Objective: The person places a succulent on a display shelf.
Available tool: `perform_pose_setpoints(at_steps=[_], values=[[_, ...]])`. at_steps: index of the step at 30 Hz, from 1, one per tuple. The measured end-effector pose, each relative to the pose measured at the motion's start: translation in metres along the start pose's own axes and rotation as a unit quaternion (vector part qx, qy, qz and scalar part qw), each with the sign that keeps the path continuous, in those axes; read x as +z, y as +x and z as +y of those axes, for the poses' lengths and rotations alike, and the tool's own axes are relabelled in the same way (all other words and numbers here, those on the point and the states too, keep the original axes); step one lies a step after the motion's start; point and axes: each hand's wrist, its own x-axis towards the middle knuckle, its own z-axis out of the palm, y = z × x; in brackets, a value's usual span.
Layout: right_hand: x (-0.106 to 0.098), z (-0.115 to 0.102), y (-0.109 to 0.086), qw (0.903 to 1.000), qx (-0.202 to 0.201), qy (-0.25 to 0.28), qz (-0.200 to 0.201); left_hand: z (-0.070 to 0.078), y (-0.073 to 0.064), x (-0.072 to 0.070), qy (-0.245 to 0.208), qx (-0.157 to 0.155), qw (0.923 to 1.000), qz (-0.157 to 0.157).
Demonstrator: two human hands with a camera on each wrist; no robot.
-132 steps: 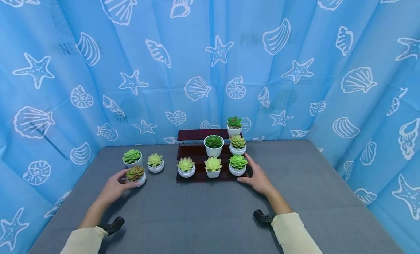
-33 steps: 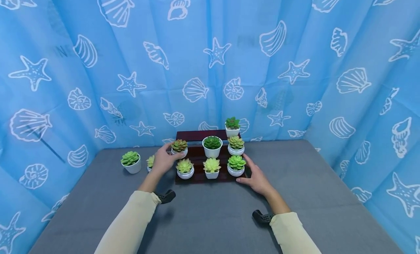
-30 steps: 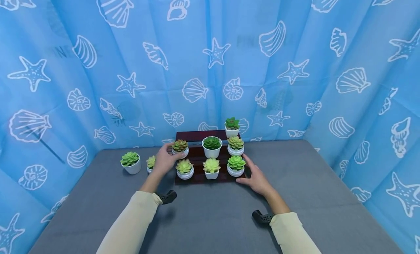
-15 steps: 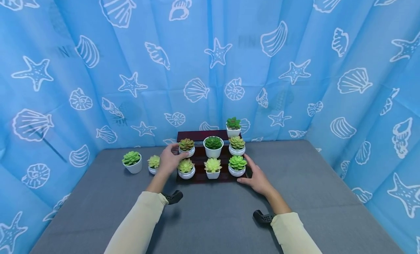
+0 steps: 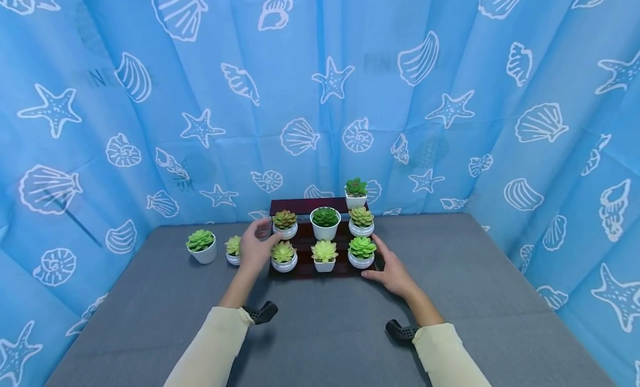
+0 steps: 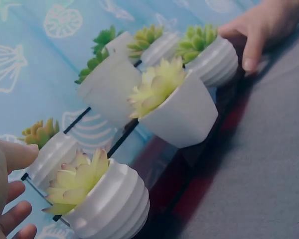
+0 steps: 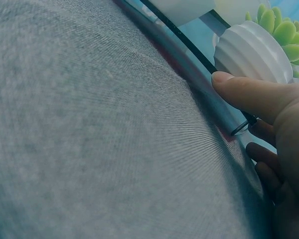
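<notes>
On a dark red tiered shelf stand several potted succulents. My left hand is just left of the reddish-green succulent on the middle tier, its thumb and fingers spread apart. In the left wrist view a gap shows between the thumb and that succulent's ribbed white pot. My right hand holds the shelf's right front corner, beside the bright green succulent. The right wrist view shows the thumb on the shelf's front edge and the other fingers curled at its side.
Left of the shelf, a green succulent in a smooth white pot and a pale green succulent, partly behind my left hand, stand on the grey tablecloth. A blue shell-print curtain hangs behind the table.
My left hand brought the reddish-green succulent from the table to the middle tier's left end, slid it slightly right, let go and drew back a little left. My right hand stays at the corner.
</notes>
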Motion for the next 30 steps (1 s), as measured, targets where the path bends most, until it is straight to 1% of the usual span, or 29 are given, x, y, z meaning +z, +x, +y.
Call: perform_pose_setpoints(at_steps=[2, 6, 9, 13, 17, 20, 21, 22, 25, 27, 28, 30], values=[[0.000, -0.001, 0.000, 1.0000, 0.004, 0.000, -0.001, -0.002, -0.005, -0.003, -0.013, 0.002, 0.9998, 0.017], [0.000, -0.002, 0.000, 0.9999, 0.011, -0.002, -0.005, -0.007, -0.014, -0.008, -0.050, -0.004, 0.9974, 0.052], [0.000, -0.002, 0.000, 0.9999, 0.014, -0.002, -0.006, -0.013, -0.019, -0.011, -0.062, -0.006, 0.9953, 0.073], [0.000, -0.002, 0.001, 0.9998, 0.016, 0.001, -0.007, -0.021, -0.024, -0.017, -0.061, 0.004, 0.9933, 0.098], [0.000, -0.002, 0.001, 0.9999, 0.016, 0.002, -0.006, -0.029, -0.029, -0.024, -0.060, 0.011, 0.9924, 0.107], [0.000, -0.002, 0.001, 0.9999, 0.016, 0.002, -0.006, -0.036, -0.032, -0.030, -0.060, 0.025, 0.9912, 0.116], [0.000, -0.002, 0.001, 0.9998, 0.016, 0.001, -0.006, -0.033, -0.035, -0.034, -0.061, 0.027, 0.9910, 0.116], [0.001, -0.002, 0.001, 0.9999, 0.016, 0.000, -0.006, -0.036, -0.036, -0.036, -0.063, 0.029, 0.9905, 0.119], [0.001, -0.002, 0.001, 0.9999, 0.014, 0.000, -0.007, -0.044, -0.036, -0.043, -0.064, 0.024, 0.9902, 0.122], [0.001, -0.002, 0.001, 0.9999, 0.015, 0.001, -0.006, -0.048, -0.037, -0.047, -0.056, 0.011, 0.9908, 0.122], [0.001, -0.002, 0.001, 0.9999, 0.014, 0.000, -0.007, -0.055, -0.035, -0.048, -0.052, 0.008, 0.9907, 0.126], [0.001, -0.001, 0.002, 0.9998, 0.017, 0.000, -0.006, -0.059, -0.034, -0.051, -0.040, -0.002, 0.9906, 0.131]])
